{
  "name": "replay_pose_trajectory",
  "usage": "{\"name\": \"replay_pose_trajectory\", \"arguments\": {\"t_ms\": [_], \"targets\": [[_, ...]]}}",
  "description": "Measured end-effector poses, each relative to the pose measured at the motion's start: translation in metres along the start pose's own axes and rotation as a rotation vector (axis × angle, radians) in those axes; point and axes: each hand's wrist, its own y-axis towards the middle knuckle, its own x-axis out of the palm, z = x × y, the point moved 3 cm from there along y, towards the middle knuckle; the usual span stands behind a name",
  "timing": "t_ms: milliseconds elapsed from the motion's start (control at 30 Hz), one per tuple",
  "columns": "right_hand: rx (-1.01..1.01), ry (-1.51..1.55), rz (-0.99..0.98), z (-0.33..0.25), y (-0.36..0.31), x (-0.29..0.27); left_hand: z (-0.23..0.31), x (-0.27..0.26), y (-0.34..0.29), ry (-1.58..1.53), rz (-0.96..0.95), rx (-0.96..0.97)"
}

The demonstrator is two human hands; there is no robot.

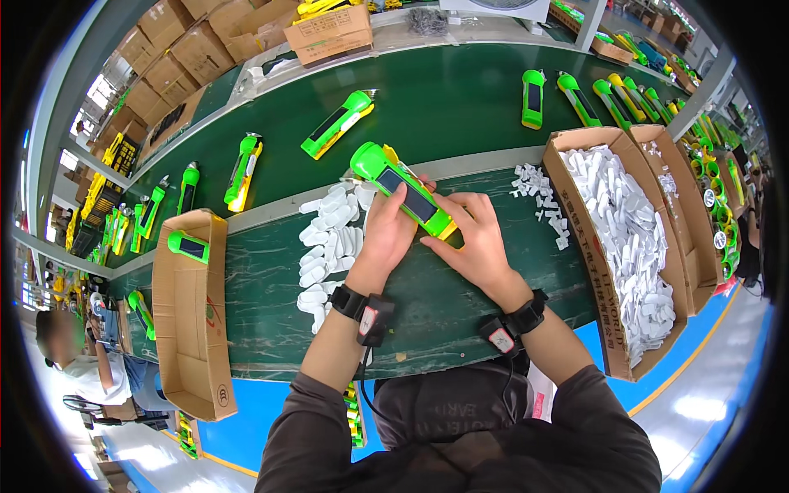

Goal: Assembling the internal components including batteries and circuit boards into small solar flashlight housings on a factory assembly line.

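A green and yellow flashlight (404, 191) with a dark panel along its side is held tilted above the green bench, its wide head toward the upper left. My left hand (385, 232) is closed round its middle, the thumb lying on the panel. The thumb and fingers of my right hand (477, 243) close about its narrow tail end. On the bench left of my hands lies a loose pile of white plastic pieces (329, 238). Smaller white parts (538, 193) are scattered to the right of my hands.
Several flashlights, one a green flashlight (337, 123), lie along the green conveyor (444, 90) beyond the bench. A cardboard box (191, 329) at left holds one flashlight. At right, a long cardboard box (604, 329) is full of white pieces. A person (90, 361) sits at far left.
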Motion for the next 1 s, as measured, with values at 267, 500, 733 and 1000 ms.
{"name": "replay_pose_trajectory", "arguments": {"t_ms": [267, 500, 733, 1000], "targets": [[0.112, -0.062, 0.007, 0.001, -0.003, 0.001, 0.002, 0.001, -0.001, -0.022, -0.141, -0.007], [-0.012, -0.186, 0.097, -0.01, 0.014, -0.011, -0.003, -0.004, -0.007, 0.005, -0.146, -0.062], [0.541, 0.505, -0.06, 0.031, -0.002, 0.002, -0.003, -0.015, -0.005, 0.01, -0.026, -0.077], [0.635, 0.817, -0.02, 0.023, -0.003, 0.007, 0.001, -0.015, -0.004, 0.028, 0.033, -0.014]]}}
